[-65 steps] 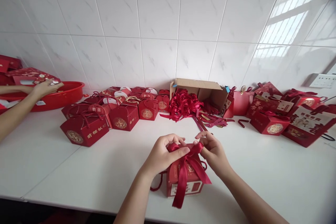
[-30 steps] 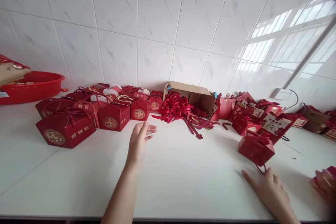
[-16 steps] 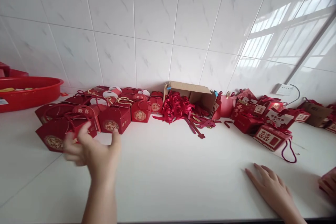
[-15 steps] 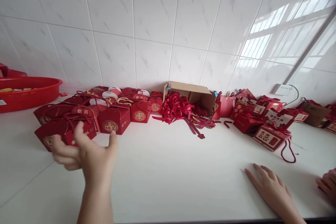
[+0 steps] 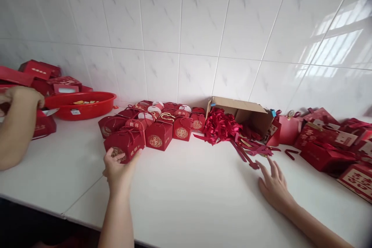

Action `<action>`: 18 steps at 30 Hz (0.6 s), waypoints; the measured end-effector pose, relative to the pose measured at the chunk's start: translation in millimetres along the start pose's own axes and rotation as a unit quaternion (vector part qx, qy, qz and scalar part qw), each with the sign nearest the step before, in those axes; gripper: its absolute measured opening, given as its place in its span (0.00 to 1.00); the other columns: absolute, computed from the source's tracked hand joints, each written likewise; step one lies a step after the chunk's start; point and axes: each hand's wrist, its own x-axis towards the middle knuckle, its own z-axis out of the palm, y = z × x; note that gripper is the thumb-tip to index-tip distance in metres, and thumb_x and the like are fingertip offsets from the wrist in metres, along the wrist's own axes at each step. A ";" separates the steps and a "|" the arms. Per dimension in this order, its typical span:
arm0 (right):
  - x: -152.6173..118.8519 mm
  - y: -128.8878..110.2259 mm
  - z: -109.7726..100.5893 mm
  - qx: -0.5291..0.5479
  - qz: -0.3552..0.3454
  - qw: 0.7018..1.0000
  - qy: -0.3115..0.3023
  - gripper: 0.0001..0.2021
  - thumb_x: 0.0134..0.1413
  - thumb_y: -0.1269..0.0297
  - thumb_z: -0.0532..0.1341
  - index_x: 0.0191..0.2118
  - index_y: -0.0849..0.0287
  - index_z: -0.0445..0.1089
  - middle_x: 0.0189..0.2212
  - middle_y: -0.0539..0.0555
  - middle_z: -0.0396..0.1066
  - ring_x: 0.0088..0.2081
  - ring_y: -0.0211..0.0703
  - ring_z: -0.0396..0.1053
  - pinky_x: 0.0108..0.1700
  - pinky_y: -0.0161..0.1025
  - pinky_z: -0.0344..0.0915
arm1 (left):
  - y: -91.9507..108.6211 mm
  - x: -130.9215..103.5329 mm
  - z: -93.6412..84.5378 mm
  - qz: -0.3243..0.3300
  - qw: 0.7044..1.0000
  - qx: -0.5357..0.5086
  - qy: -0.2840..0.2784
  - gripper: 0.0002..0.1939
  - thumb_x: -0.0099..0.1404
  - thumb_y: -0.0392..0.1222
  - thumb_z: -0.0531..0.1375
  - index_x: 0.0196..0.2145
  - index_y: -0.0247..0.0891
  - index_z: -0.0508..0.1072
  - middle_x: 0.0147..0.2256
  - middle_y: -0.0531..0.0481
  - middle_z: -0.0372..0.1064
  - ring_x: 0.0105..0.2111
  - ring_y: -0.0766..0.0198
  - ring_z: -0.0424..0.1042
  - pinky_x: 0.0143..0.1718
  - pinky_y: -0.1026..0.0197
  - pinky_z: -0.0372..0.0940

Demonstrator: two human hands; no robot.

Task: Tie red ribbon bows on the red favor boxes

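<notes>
One box: the left hand (image 5: 117, 166) is taking hold of the front red gift box (image 5: 124, 146), the one nearest the edge of the worktop (image 5: 186, 197).
Left fingers: the fingers (image 5: 108, 157) curl round the left lower corner of the front red gift box and the thumb touches its right side; the grip looks only half closed.
Box place: the front red gift box stands upright on the worktop, with its rope handle on top, and touches the other boxes behind it.
Step in hand: it looks like the picking-up step, with the box not lifted yet.
Next move: it likely calls for a firmer squeeze on both sides and a straight pull away from the box row (image 5: 162, 124), so the others do not tip.
Right hand: the right hand (image 5: 274, 186) rests flat and spread out on the worktop, well to the right of the front red gift box, and holds nothing.
Ribbons: the red ribbon pile (image 5: 222, 126) spills from the cardboard box (image 5: 247, 114), right of the box row; loose strips lie just past the right fingertips.
More boxes: far right of the front red gift box lie more red boxes (image 5: 328, 151).
Other person: left of the front red gift box, another person's hand (image 5: 21, 99) is closed on something red, near the red basin (image 5: 81, 104).
</notes>
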 end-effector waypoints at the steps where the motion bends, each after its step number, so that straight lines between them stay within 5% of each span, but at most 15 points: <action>1: 15.2 -9.5 2.3 0.000 0.010 1.000 0.015 0.26 0.57 0.63 0.47 0.61 0.60 0.55 0.65 0.64 0.35 0.66 0.65 0.35 0.59 0.61 0.50 | 2.1 -1.6 -0.8 -0.019 0.999 0.037 0.034 0.52 0.42 0.53 0.69 0.61 0.39 0.53 0.56 0.37 0.60 0.59 0.39 0.54 0.56 0.41 0.57; 3: 41.3 -23.9 8.2 0.009 0.051 0.998 0.021 0.27 0.56 0.62 0.48 0.62 0.60 0.53 0.65 0.65 0.34 0.66 0.68 0.34 0.59 0.64 0.48 | 7.9 -3.6 -2.6 -0.032 0.991 0.105 0.074 0.59 0.37 0.55 0.70 0.63 0.39 0.48 0.61 0.34 0.49 0.61 0.35 0.47 0.57 0.36 0.51; 6: 61.8 -30.8 18.2 0.033 0.067 0.997 0.016 0.28 0.55 0.63 0.50 0.62 0.56 0.51 0.65 0.64 0.39 0.65 0.67 0.37 0.58 0.64 0.49 | 13.9 2.5 -4.3 -0.021 0.988 0.153 0.012 0.70 0.37 0.53 0.71 0.65 0.37 0.30 0.66 0.30 0.29 0.65 0.34 0.35 0.59 0.32 0.43; 8: 63.5 -27.7 22.9 0.043 0.064 0.997 0.017 0.28 0.54 0.63 0.50 0.62 0.55 0.50 0.64 0.64 0.42 0.65 0.65 0.39 0.57 0.63 0.51 | 13.1 11.9 -5.2 -0.008 0.989 0.142 -0.029 0.69 0.39 0.50 0.71 0.66 0.36 0.29 0.66 0.30 0.32 0.65 0.35 0.32 0.59 0.31 0.40; 14: 56.8 -15.5 25.1 0.056 0.057 0.997 0.016 0.29 0.54 0.64 0.51 0.63 0.57 0.50 0.62 0.65 0.43 0.64 0.64 0.41 0.55 0.60 0.55 | -2.1 30.4 -10.7 -0.001 0.998 0.057 -0.006 0.62 0.43 0.48 0.69 0.65 0.35 0.36 0.60 0.30 0.52 0.61 0.39 0.53 0.59 0.38 0.50; 18: 58.3 -13.9 26.7 0.064 0.054 0.996 0.012 0.30 0.53 0.64 0.51 0.63 0.57 0.50 0.63 0.65 0.42 0.64 0.63 0.41 0.57 0.60 0.53 | -6.7 29.0 -9.4 0.025 0.999 -0.001 -0.029 0.66 0.47 0.54 0.68 0.64 0.37 0.22 0.64 0.25 0.33 0.64 0.41 0.46 0.57 0.42 0.56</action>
